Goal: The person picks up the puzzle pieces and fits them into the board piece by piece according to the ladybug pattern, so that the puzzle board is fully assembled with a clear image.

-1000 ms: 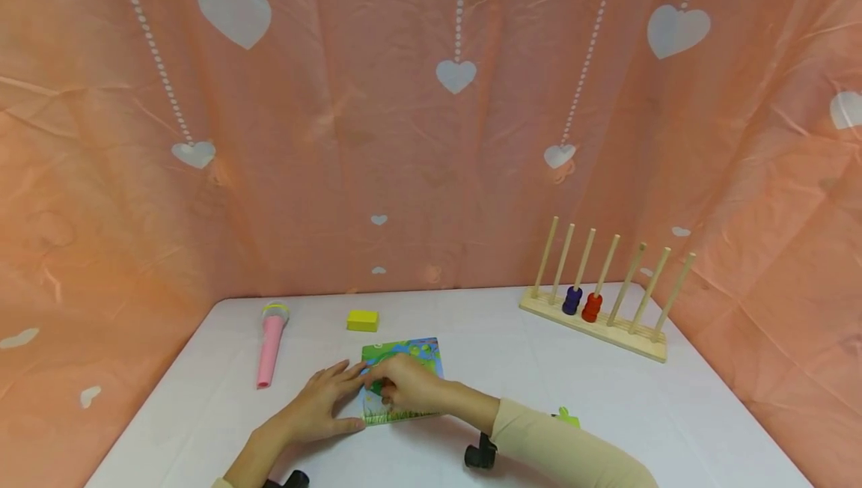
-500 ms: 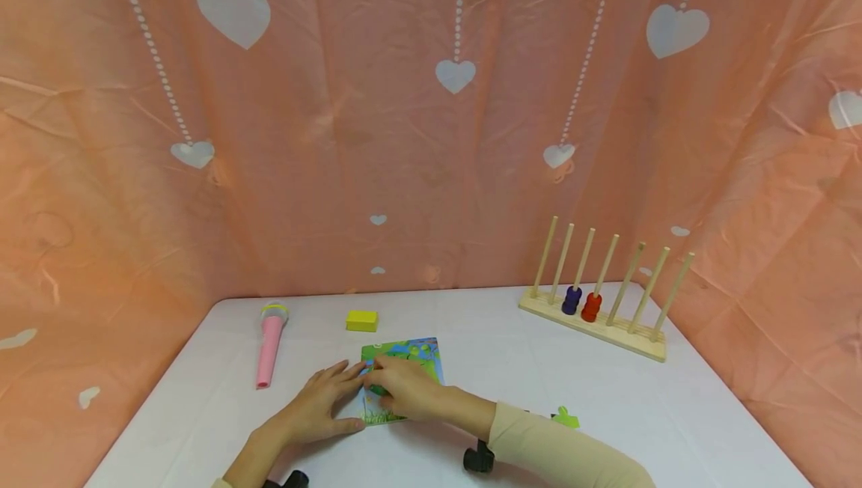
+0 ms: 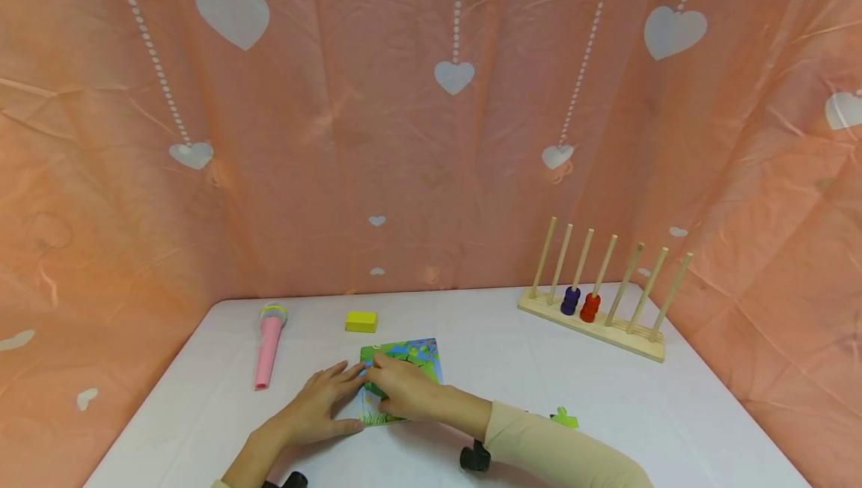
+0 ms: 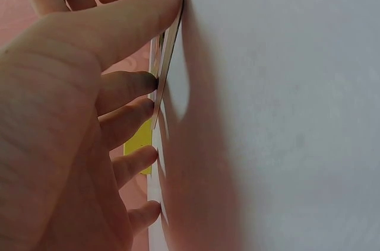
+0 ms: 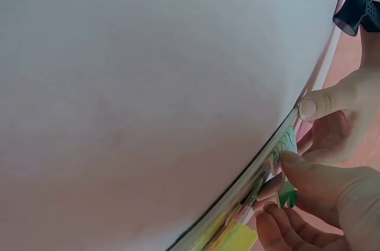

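Honestly, not much changes here: compared with a second ago, the right hand (image 3: 407, 389) is turned a little and now covers the board's near right corner, while the left hand (image 3: 325, 402) stays put. The picture board (image 3: 426, 357) lies on the table, mid-left and toward the person. Taking it as the clock's centre, the left hand sits between 8 and 9, fingers spread, thumb against the edge. The right hand has thumb and fingers together, pinching a small green piece (image 5: 287, 195). Yellow block (image 3: 361, 322) at 11, pink microphone (image 3: 269, 353) between 9 and 10, another green piece (image 3: 564, 419) between 3 and 4, just by the sleeve (image 3: 562, 449). From above, the right hand hides much of the board, and I can't make out the pinched piece's full shape.
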`<state>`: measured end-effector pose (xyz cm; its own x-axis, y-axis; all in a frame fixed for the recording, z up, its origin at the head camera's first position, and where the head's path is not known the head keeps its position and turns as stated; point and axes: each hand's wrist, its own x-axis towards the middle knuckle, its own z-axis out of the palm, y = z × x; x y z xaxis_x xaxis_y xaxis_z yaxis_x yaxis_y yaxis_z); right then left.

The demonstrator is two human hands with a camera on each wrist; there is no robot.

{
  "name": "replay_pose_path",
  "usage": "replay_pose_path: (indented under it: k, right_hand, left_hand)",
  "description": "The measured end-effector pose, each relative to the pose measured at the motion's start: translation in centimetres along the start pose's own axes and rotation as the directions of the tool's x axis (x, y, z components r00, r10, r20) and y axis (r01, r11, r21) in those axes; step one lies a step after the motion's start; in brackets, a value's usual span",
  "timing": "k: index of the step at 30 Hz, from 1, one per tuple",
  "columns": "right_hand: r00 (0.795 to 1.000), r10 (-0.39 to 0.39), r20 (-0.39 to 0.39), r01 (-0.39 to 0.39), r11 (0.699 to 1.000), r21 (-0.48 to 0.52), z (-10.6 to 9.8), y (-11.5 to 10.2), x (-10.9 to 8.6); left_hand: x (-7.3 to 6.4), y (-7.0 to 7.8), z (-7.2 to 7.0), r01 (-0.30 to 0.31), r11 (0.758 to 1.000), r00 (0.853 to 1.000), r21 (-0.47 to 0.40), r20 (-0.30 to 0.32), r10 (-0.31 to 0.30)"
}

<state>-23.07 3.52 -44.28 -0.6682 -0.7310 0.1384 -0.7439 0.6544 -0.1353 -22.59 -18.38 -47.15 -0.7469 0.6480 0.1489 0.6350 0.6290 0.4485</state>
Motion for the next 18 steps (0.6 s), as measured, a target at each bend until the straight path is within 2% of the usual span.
replay_pose_path:
  k: [6, 12, 18]
  right_hand:
    - [0.999, 0.036, -0.016, -0.036, 0.999, 0.009, -0.03, -0.12, 0.15]
    - [0.997, 0.07, -0.013, -0.07, 0.997, 0.022, -0.11, -0.23, 0.19]
    - [0.99, 0.138, -0.01, -0.134, 0.974, 0.182, -0.13, -0.2, 0.23]
  left_hand:
    - [0.02, 0.02, -0.07, 0.016, 1.0, 1.0, 0.001, 0.011, -0.016]
    - [0.02, 0.04, -0.12, 0.008, 1.0, 1.0, 0.004, 0.009, -0.008]
    - [0.08, -0.02, -0.09, 0.003, 1.0, 1.0, 0.014, 0.004, -0.003]
